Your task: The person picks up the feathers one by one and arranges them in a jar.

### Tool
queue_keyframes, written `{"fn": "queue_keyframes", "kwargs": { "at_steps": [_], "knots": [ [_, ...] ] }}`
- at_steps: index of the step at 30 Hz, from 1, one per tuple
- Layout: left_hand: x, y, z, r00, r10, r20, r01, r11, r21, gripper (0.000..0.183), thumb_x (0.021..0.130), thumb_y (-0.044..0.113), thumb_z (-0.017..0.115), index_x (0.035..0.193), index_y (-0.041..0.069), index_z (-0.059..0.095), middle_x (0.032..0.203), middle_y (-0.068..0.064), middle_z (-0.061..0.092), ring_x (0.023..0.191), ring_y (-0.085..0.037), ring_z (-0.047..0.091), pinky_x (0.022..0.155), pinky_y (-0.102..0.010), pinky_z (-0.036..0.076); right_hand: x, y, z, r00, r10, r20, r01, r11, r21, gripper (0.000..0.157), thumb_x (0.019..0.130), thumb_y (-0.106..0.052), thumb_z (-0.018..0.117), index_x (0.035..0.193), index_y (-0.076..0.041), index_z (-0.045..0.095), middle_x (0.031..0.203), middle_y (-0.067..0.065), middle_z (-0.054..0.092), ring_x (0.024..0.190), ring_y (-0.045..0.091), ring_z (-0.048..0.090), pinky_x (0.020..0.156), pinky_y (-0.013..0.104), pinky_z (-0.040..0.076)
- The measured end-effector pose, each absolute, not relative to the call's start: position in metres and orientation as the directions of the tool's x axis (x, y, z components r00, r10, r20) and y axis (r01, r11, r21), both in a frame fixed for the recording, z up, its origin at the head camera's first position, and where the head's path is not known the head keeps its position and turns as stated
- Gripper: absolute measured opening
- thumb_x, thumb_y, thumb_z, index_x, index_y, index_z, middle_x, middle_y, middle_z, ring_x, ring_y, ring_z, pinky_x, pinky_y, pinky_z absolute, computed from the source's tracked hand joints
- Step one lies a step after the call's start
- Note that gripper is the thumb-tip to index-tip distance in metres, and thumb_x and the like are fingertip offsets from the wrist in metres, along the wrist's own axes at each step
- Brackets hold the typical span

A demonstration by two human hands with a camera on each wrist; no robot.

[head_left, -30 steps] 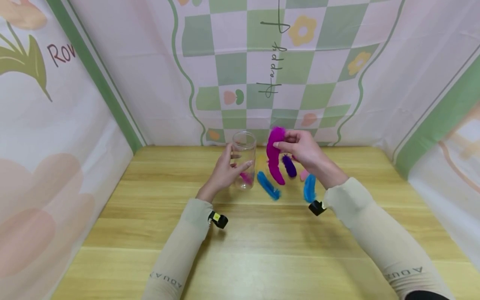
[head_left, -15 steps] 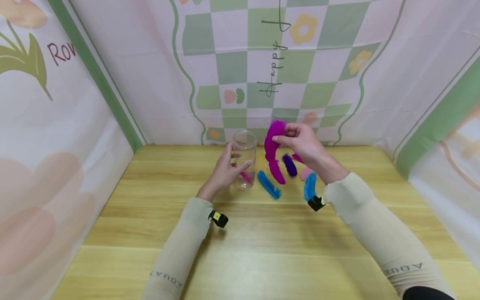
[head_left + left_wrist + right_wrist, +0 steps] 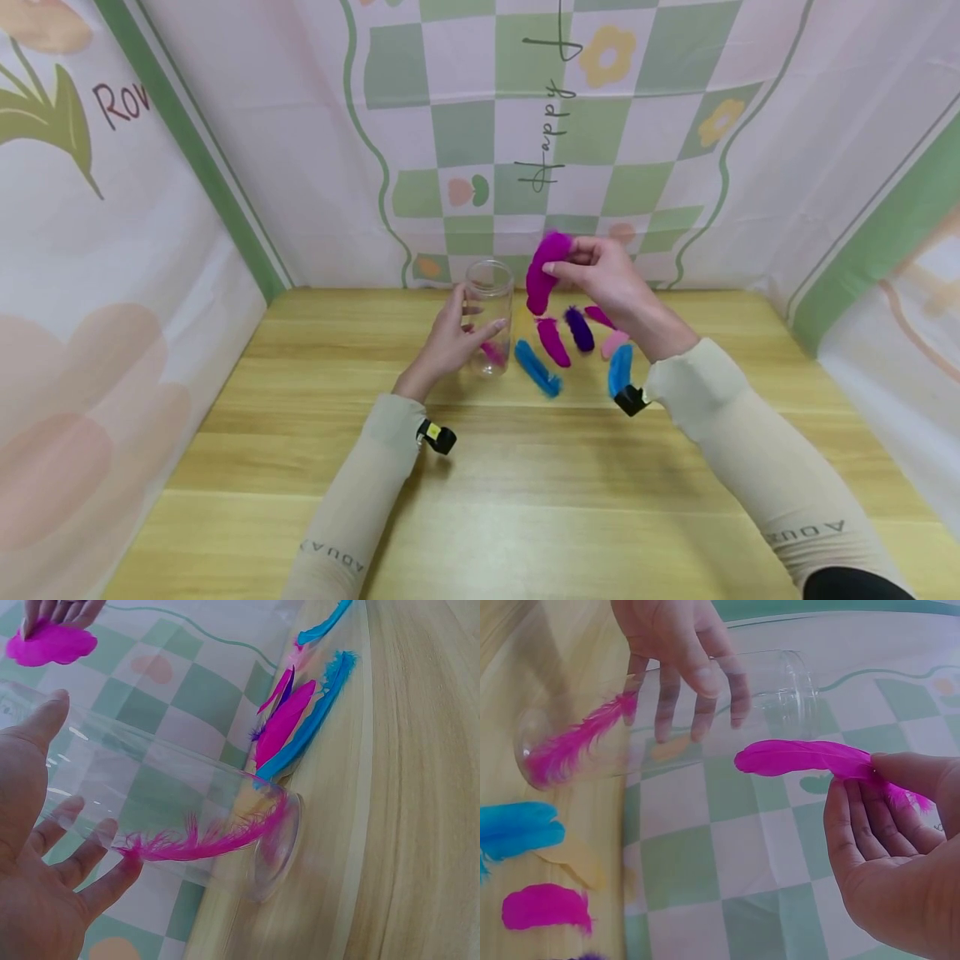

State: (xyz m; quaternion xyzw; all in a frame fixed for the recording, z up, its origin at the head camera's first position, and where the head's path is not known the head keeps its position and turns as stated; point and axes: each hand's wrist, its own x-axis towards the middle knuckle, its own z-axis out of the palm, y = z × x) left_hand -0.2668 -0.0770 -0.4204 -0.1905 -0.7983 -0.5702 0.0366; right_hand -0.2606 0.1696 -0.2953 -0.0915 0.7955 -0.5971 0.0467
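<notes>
My left hand (image 3: 448, 337) grips a clear jar (image 3: 491, 283) that stands upright on the table, thumb on the near side and fingers around the far side. A magenta feather (image 3: 217, 844) leans inside the jar, one end down at its base. Up and to the right of the jar's open mouth, my right hand (image 3: 607, 279) pinches another magenta feather (image 3: 802, 757) between thumb and fingertips. Its fluffy end pokes out beyond the fingers, and its rounded tip hangs down toward the table.
Loose feathers lie right of the jar: a blue feather (image 3: 537, 369), a magenta feather (image 3: 553, 342), a dark purple feather (image 3: 579, 329), a pink feather (image 3: 613, 343) and a second blue feather (image 3: 620, 371). A yellow feather (image 3: 574, 859) lies beside them. A patterned cloth (image 3: 465, 133) hangs behind the table (image 3: 510, 500).
My right hand has risen with its magenta feather and moved slightly left, so the feather no longer overlaps the magenta one on the table. The left hand and jar have stayed put.
</notes>
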Motion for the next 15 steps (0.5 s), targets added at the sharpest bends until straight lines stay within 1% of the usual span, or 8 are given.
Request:
{"fn": "queue_keyframes", "kwargs": {
  "at_steps": [4,7,12,15],
  "knots": [
    [-0.2669,-0.0772,-0.42,-0.926,0.262,0.272,0.342,0.279,0.897,0.059,0.094,0.043,0.074,0.137,0.02,0.041,0.145,-0.001,0.048,0.127,-0.022,0.054,0.101,-0.046,0.052,-0.2606,0.168,-0.2911,-0.977,-0.209,0.039,-0.088,0.232,-0.969,0.029,0.097,-0.019,0.073,0.119,0.0,0.068,0.102,0.003,0.076,0.098,0.021,0.071,0.107,0.043,0.046],
    [-0.267,-0.0773,-0.4198,-0.927,0.262,0.27,0.341,0.279,0.898,0.058,0.094,0.044,0.074,0.134,0.019,0.041,0.144,-0.001,0.048,0.127,-0.023,0.054,0.101,-0.047,0.052,-0.2609,0.1666,-0.2887,-0.977,-0.21,0.042,-0.088,0.214,-0.973,0.028,0.097,-0.018,0.073,0.119,-0.001,0.067,0.102,0.002,0.076,0.097,0.02,0.071,0.108,0.043,0.047],
    [-0.2674,-0.0774,-0.42,-0.923,0.266,0.276,0.347,0.272,0.898,0.056,0.094,0.043,0.075,0.129,0.017,0.041,0.143,-0.003,0.049,0.129,-0.032,0.054,0.1,-0.049,0.052,-0.2618,0.1644,-0.2863,-0.979,-0.198,0.053,-0.092,0.193,-0.977,0.026,0.098,-0.015,0.072,0.119,0.0,0.067,0.1,0.001,0.077,0.092,0.018,0.073,0.104,0.035,0.049],
    [-0.2674,-0.0773,-0.4203,-0.922,0.269,0.279,0.349,0.266,0.898,0.056,0.094,0.042,0.075,0.13,0.016,0.04,0.142,-0.005,0.049,0.131,-0.036,0.053,0.1,-0.05,0.052,-0.2621,0.1633,-0.2851,-0.978,-0.198,0.065,-0.1,0.17,-0.98,0.025,0.098,-0.013,0.071,0.118,0.001,0.067,0.097,0.0,0.077,0.09,0.017,0.073,0.1,0.032,0.053]
  ]
}}
